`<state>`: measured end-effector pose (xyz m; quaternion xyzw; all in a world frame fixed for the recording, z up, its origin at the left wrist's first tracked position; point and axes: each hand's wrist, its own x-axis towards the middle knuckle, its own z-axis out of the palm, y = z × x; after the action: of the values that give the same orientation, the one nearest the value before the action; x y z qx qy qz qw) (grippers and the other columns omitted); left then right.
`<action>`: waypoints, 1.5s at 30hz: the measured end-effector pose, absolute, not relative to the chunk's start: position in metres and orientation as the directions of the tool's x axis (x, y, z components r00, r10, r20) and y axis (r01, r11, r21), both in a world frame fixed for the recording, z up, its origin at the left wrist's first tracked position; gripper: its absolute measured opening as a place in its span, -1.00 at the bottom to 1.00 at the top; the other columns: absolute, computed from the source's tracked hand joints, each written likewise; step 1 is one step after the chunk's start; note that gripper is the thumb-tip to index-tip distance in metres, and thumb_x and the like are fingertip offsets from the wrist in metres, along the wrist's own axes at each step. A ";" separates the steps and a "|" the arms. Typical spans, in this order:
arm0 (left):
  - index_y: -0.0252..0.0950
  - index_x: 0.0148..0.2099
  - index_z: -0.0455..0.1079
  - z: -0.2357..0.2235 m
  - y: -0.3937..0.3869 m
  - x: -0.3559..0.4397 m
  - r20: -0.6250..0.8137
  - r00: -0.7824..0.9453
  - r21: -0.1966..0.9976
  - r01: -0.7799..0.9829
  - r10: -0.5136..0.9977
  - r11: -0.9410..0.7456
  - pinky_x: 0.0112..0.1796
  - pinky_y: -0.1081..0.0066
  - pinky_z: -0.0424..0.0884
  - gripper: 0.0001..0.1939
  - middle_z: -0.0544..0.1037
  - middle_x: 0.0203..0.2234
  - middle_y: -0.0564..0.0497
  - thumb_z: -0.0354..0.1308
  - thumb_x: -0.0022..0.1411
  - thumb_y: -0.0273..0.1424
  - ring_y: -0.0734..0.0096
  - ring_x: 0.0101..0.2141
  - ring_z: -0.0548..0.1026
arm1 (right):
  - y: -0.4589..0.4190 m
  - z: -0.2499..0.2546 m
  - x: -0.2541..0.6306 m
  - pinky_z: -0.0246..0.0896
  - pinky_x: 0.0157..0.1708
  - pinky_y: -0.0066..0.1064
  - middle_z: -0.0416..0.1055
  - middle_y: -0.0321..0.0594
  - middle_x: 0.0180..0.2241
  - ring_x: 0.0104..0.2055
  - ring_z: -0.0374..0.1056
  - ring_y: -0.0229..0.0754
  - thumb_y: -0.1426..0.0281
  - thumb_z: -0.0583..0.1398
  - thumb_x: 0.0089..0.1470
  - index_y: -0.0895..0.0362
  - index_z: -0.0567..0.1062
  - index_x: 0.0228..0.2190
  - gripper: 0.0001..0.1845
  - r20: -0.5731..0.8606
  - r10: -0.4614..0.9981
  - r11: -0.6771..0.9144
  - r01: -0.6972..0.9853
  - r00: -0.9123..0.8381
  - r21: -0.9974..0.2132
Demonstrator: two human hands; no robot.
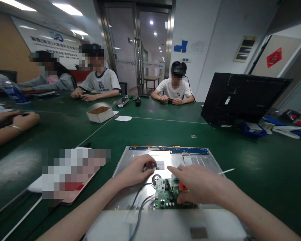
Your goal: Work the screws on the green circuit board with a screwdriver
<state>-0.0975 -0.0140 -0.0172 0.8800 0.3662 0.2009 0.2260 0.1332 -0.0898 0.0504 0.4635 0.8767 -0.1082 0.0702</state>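
A flat metal display panel [132,159] lies on the table in front of me, with a blue circuit strip [169,150] along its far edge. My left hand [137,169] is over the panel's left middle, its fingers curled around a small dark and reddish part that is mostly hidden. On the near part of the panel sits a green circuit board [164,193]. My right hand [200,184] reaches over the board's right side, index finger stretched out and thumb low near the board. Beneath that hand shows a red-orange piece [183,186]. Grey cables [140,214] run from the board's left.
Left of the panel lie a white and pinkish flat item [90,174] and a white cable [22,217]. Farther off are an open cardboard box [100,114], a black monitor [243,98] and several people. Another person's hands [27,120] rest at far left.
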 end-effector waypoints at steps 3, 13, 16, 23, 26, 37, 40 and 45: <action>-0.29 -0.21 0.43 -0.017 -0.014 -0.098 0.187 0.652 0.549 0.550 0.734 -0.629 -0.31 0.39 0.29 -0.86 0.48 -0.38 0.01 0.12 0.14 -0.46 0.33 -0.38 0.40 | -0.107 0.039 0.121 0.28 -0.39 -0.22 0.40 0.17 -0.01 -0.18 0.43 0.18 0.21 0.33 -0.18 0.23 0.08 0.26 0.03 -0.236 0.797 0.555 0.828 -0.556 -0.075; -0.29 -0.21 0.43 -0.018 -0.013 -0.099 0.178 0.662 0.552 0.545 0.728 -0.631 -0.33 0.38 0.28 -0.85 0.47 -0.38 0.00 0.12 0.14 -0.42 0.32 -0.37 0.41 | -0.102 0.046 0.116 -0.05 -0.60 -0.39 0.50 -0.14 -0.41 -0.47 0.37 -0.11 0.31 0.21 -0.15 0.14 0.46 -0.25 -0.66 -0.179 0.728 0.664 0.746 -0.662 -0.059; -0.29 -0.20 0.43 -0.019 -0.012 -0.099 0.182 0.663 0.555 0.541 0.727 -0.632 -0.32 0.39 0.28 -0.85 0.47 -0.37 0.01 0.11 0.15 -0.43 0.33 -0.37 0.40 | -0.091 0.059 0.130 -0.12 -0.59 -0.40 0.47 -0.23 -0.50 -0.53 0.29 -0.21 0.33 0.19 -0.10 0.10 0.49 -0.40 -0.84 -0.136 0.715 0.678 0.728 -0.686 -0.106; -0.29 -0.23 0.42 -0.021 -0.012 -0.098 0.172 0.644 0.592 0.537 0.745 -0.601 -0.33 0.40 0.30 -0.87 0.47 -0.38 0.02 0.10 0.15 -0.45 0.34 -0.37 0.40 | -0.063 0.058 0.144 -0.08 -0.50 -0.41 0.52 -0.22 -0.43 -0.42 0.35 -0.23 0.43 0.13 0.12 0.08 0.54 -0.37 -0.83 0.051 0.808 0.590 0.803 -0.587 -0.085; -0.29 -0.23 0.42 -0.020 -0.013 -0.097 0.163 0.642 0.604 0.536 0.749 -0.590 -0.30 0.38 0.30 -0.88 0.49 -0.35 0.00 0.11 0.16 -0.43 0.32 -0.34 0.41 | -0.054 0.052 0.147 -0.06 -0.49 -0.43 0.53 -0.23 -0.39 -0.39 0.37 -0.22 0.38 0.12 0.17 0.05 0.55 -0.29 -0.81 0.068 0.811 0.585 0.806 -0.581 -0.088; -0.29 -0.21 0.41 -0.018 -0.014 -0.097 0.153 0.648 0.605 0.536 0.746 -0.589 -0.32 0.38 0.32 -0.85 0.48 -0.36 0.00 0.08 0.16 -0.42 0.33 -0.36 0.40 | -0.059 0.054 0.147 -0.03 -0.49 -0.40 0.52 -0.22 -0.42 -0.40 0.37 -0.20 0.37 0.13 0.17 0.07 0.55 -0.31 -0.83 0.052 0.804 0.594 0.800 -0.592 -0.078; -0.29 -0.20 0.42 -0.020 -0.012 -0.099 0.170 0.661 0.601 0.518 0.731 -0.608 -0.35 0.40 0.30 -0.84 0.47 -0.37 0.01 0.09 0.16 -0.42 0.35 -0.38 0.39 | -0.065 0.060 0.147 -0.03 -0.48 -0.38 0.53 -0.20 -0.40 -0.38 0.38 -0.18 0.36 0.13 0.15 0.06 0.55 -0.30 -0.82 0.033 0.796 0.604 0.793 -0.604 -0.080; -0.29 -0.21 0.42 -0.022 -0.009 -0.099 0.174 0.670 0.560 0.536 0.722 -0.632 -0.35 0.40 0.29 -0.84 0.46 -0.40 0.02 0.09 0.15 -0.42 0.34 -0.39 0.39 | -0.076 0.069 0.146 -0.02 -0.47 -0.38 0.50 -0.24 -0.42 -0.37 0.36 -0.17 0.32 0.21 0.09 0.06 0.53 -0.31 -0.87 -0.051 0.778 0.617 0.777 -0.626 -0.124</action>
<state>-0.0993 -0.0092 -0.0220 0.8820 0.3564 0.1949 0.2389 0.1456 -0.0761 0.0689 0.4324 0.8992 -0.0670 -0.0036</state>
